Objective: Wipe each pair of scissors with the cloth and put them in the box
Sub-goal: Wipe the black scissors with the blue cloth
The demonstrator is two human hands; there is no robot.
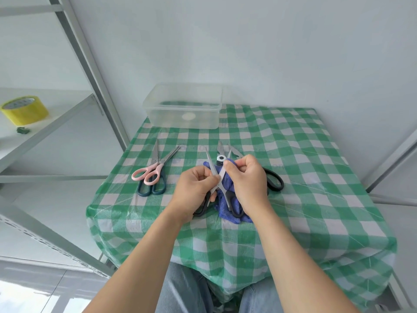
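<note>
Wiping step: steady the black-handled scissors (220, 188) at the pivot and draw the cloth (228, 182) pivot-to-tip along each blade, fingers off the edges (blades stood splayed). Left hand (195, 188) curled, pinching the left blade near the pivot, over the counter's (293, 177) middle. Right hand (247, 184) curled, pinching cloth round the right blade. Forearms converged from the near edge.

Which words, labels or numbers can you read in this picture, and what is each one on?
None can be read.
Yellow tape roll: printing on its top face, too blurred.
Clear plastic box: pale round mark on its base, nothing legible.
</note>
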